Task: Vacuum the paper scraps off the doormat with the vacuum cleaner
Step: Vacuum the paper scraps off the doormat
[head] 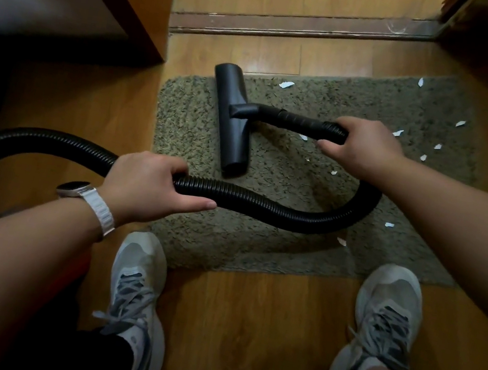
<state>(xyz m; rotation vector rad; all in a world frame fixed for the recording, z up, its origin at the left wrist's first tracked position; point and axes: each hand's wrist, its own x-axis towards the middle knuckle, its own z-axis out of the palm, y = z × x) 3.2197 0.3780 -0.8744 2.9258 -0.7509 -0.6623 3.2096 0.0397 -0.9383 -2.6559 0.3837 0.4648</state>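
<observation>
No writing, label, brand, number or sign can be read anywhere in the view. The wristwatch face is dark and turned aside, and no figures can be made out on it.
</observation>
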